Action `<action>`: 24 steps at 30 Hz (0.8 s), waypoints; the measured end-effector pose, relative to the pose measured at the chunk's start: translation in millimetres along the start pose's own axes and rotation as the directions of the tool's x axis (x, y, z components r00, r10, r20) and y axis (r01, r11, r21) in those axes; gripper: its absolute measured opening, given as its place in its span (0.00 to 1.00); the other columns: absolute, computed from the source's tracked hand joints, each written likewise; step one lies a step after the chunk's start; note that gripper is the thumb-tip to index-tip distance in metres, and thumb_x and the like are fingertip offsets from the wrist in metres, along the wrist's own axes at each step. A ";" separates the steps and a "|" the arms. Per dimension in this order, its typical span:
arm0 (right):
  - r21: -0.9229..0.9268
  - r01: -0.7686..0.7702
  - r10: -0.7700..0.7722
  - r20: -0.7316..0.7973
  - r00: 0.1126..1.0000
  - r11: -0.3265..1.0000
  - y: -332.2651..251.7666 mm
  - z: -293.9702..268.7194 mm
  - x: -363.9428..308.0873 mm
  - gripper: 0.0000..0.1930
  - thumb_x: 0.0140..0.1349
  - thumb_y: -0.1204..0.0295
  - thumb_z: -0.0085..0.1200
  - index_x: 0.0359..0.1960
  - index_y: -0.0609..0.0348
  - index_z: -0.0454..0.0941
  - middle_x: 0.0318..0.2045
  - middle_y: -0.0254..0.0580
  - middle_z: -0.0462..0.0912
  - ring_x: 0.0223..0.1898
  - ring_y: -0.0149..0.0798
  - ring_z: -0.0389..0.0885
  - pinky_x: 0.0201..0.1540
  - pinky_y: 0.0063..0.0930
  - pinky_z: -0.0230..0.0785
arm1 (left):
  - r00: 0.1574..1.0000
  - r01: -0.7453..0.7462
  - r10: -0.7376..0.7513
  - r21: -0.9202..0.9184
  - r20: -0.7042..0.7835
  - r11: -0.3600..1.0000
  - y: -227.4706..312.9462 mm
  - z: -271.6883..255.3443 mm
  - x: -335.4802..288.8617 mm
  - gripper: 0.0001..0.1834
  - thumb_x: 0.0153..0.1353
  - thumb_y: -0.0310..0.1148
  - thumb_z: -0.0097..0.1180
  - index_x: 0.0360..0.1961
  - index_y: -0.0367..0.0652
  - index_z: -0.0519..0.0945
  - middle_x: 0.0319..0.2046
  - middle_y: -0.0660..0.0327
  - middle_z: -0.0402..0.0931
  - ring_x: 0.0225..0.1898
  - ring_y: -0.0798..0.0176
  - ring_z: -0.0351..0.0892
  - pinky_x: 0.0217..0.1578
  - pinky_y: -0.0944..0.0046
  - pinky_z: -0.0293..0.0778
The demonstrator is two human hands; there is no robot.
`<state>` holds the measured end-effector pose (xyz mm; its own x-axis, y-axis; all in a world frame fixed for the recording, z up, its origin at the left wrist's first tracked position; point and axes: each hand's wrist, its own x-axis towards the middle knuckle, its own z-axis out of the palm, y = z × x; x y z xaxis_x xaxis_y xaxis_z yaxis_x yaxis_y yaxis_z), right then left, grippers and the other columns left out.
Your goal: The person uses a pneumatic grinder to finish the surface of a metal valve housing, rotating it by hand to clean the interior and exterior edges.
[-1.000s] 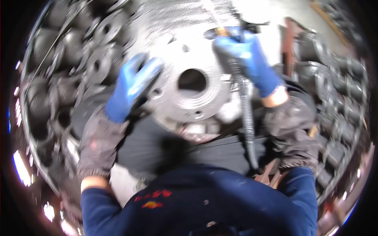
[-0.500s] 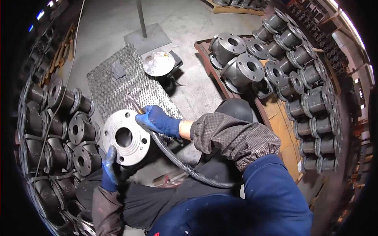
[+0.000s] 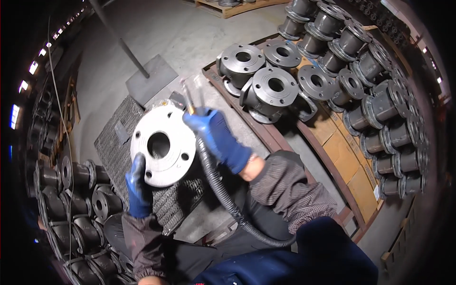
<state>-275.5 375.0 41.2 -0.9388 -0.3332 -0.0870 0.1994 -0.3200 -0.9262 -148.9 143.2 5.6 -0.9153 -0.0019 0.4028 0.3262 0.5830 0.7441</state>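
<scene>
A grey metal flanged pipe fitting (image 3: pixel 173 126), its round bolt-holed face turned up, is held above the textured mat (image 3: pixel 178 209). My left hand (image 3: pixel 137 187), in a blue glove, grips its lower left rim, the thumb on the face beside a bolt hole. At the rim's right side, my gloved right hand (image 3: pixel 219 137) is closed round a slim pen-shaped tool (image 3: pixel 188 100) with a brass-coloured part; its tip points up and away and is blurred. A black corrugated hose (image 3: pixel 216 185) runs from the tool back toward my lap. The fitting's underside is hidden.
Similar fittings (image 3: pixel 274 88) stand on a pallet with a red-brown frame (image 3: pixel 327 187) and cardboard to the right. More fittings (image 3: pixel 88 237) are stacked at the left. A pole on a flat base plate (image 3: pixel 152 78) stands ahead.
The fitting has come up off the mat with my left hand and now hides most of the round plate behind. My right hand and the tool have moved right, and the view has turned.
</scene>
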 end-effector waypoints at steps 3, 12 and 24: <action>-0.076 0.156 -0.169 -0.219 0.961 0.985 -71.3 -53.4 6.3 0.13 0.58 0.65 0.54 0.28 0.65 0.74 0.18 0.34 0.73 0.20 0.29 0.70 0.23 0.25 0.64 | 0.998 0.065 -0.067 -0.195 -0.001 0.979 16.4 61.7 107.9 0.25 0.67 0.42 0.40 0.49 0.27 0.73 0.43 0.50 0.78 0.42 0.62 0.79 0.44 0.65 0.74; -0.322 0.415 -0.525 -0.554 0.646 0.851 -119.0 -240.1 45.3 0.13 0.61 0.64 0.48 0.34 0.62 0.77 0.26 0.44 0.81 0.19 0.28 0.74 0.22 0.18 0.65 | 0.983 0.184 -0.102 -0.818 0.153 0.545 56.3 293.0 336.2 0.18 0.62 0.34 0.48 0.48 0.34 0.77 0.47 0.55 0.77 0.49 0.62 0.75 0.53 0.68 0.67; -0.131 0.340 -0.349 -0.590 0.728 0.931 -62.3 -235.9 23.5 0.23 0.62 0.58 0.44 0.47 0.66 0.75 0.37 0.45 0.82 0.29 0.30 0.77 0.31 0.19 0.66 | 0.997 0.036 -0.066 -0.467 -0.047 0.883 8.4 382.8 410.9 0.17 0.60 0.40 0.50 0.41 0.37 0.78 0.37 0.57 0.80 0.39 0.57 0.78 0.41 0.61 0.73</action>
<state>-376.2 596.3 10.3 -0.9187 0.3926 0.0436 -0.1706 -0.2949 -0.9402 -612.7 458.3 -26.7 -0.9227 -0.0779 0.3775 0.3653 0.1355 0.9210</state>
